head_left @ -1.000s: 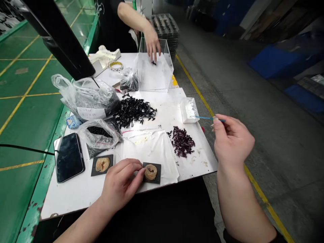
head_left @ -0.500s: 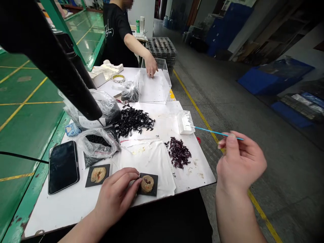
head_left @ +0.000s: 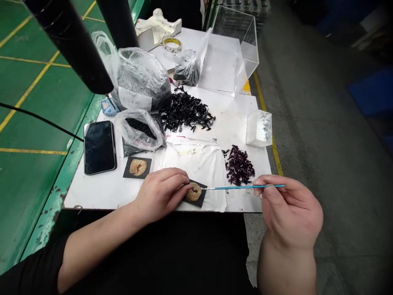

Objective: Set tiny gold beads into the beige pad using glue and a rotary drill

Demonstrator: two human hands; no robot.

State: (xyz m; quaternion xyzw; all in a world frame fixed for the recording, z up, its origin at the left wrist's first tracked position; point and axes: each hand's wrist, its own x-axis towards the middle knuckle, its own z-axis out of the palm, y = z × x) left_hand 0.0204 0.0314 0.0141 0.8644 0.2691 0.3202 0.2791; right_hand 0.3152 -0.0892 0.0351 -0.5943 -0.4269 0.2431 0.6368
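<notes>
In my right hand (head_left: 290, 211) is a thin blue brush (head_left: 233, 187), pinched between thumb and fingers and held almost level. Its pale tip is at the right edge of a round tan piece (head_left: 194, 195) with a dark mark in its middle. That piece sits on a black square plate (head_left: 200, 202). The fingers of my left hand (head_left: 162, 192) are closed on the plate's left side and cover part of it. A second black plate (head_left: 147, 163) with a similar tan piece lies left of them. White cloth (head_left: 211, 164) with small gold bits lies behind the held plate.
Dark red pieces (head_left: 239, 166) are heaped near the right edge, below a white block-like container (head_left: 258, 129). Black pieces (head_left: 188, 110), bags (head_left: 141, 80), a phone (head_left: 100, 147), tape (head_left: 172, 45) and a clear box (head_left: 250, 49) also stand about. A black post (head_left: 70, 45) overhangs the left.
My right hand has brought the brush from the white container down and left to the tan piece. The held plate has turned slightly. My view has tilted down, and the co-worker's arm is out of sight.
</notes>
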